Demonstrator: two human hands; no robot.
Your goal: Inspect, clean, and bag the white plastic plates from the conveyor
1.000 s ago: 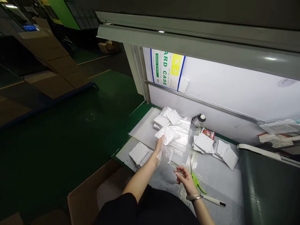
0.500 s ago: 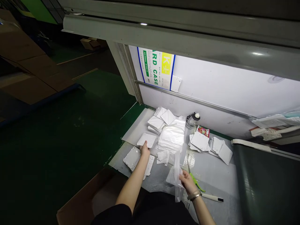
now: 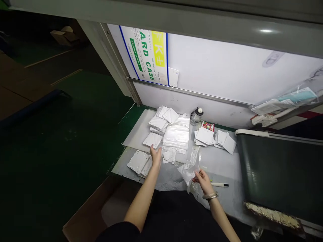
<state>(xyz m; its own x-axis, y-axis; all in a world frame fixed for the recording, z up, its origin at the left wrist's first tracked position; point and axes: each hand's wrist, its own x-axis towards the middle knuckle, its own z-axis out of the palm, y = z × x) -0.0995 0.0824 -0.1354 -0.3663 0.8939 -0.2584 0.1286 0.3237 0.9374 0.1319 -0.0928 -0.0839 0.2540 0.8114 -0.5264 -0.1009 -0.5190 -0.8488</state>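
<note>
My left hand (image 3: 155, 157) is beside the near edge of a thin white plate (image 3: 152, 139), thumb and fingers apart with nothing between them. Whether a fingertip touches the plate I cannot tell. My right hand (image 3: 202, 181) pinches a crumpled, translucent plastic bag (image 3: 189, 167) above the table. Flat plastic bags lie in a stack (image 3: 176, 136) ahead of both hands. Behind the single plate is a pile of similar white plates (image 3: 158, 123). More white plates (image 3: 138, 162) lie left of my left forearm, which partly covers them.
Two further plate piles (image 3: 205, 136) (image 3: 225, 140) sit on the right, near a clear bottle (image 3: 196, 117) and a red packet (image 3: 208, 126). A white-handled tool (image 3: 220, 185) is beyond my right hand. A dark conveyor belt (image 3: 280, 168) borders the table; a cardboard box (image 3: 83, 211) stands below left.
The view has shifted, so the table appears higher and further left. My left hand has come off the white plate. The bag in my right hand has changed shape and now covers most of the green-handled tool.
</note>
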